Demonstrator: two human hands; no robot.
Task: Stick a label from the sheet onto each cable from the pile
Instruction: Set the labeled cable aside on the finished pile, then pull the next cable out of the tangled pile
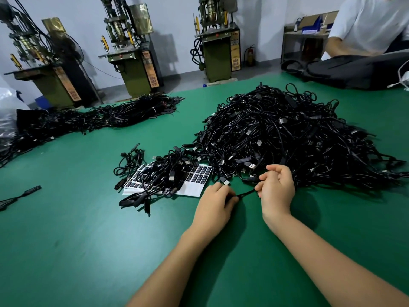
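Note:
A big pile of black cables (285, 138) lies on the green table (77, 229), right of centre. Both hands sit at its near edge. A thin black cable (246, 193) stretches between them: my left hand (215, 203) pinches one end, my right hand (276, 187) grips the other with curled fingers. A white sheet of black labels (194, 182) lies just left of my left hand, partly covered by several loose cables (159, 178). No label shows on the held cable.
A long heap of bundled black cables (93, 120) runs along the table's far left. A single cable end (26, 192) lies at the left edge. Another person in a white shirt (371, 25) works at the far right beside a black bag (358, 69). Machines (130, 52) stand behind.

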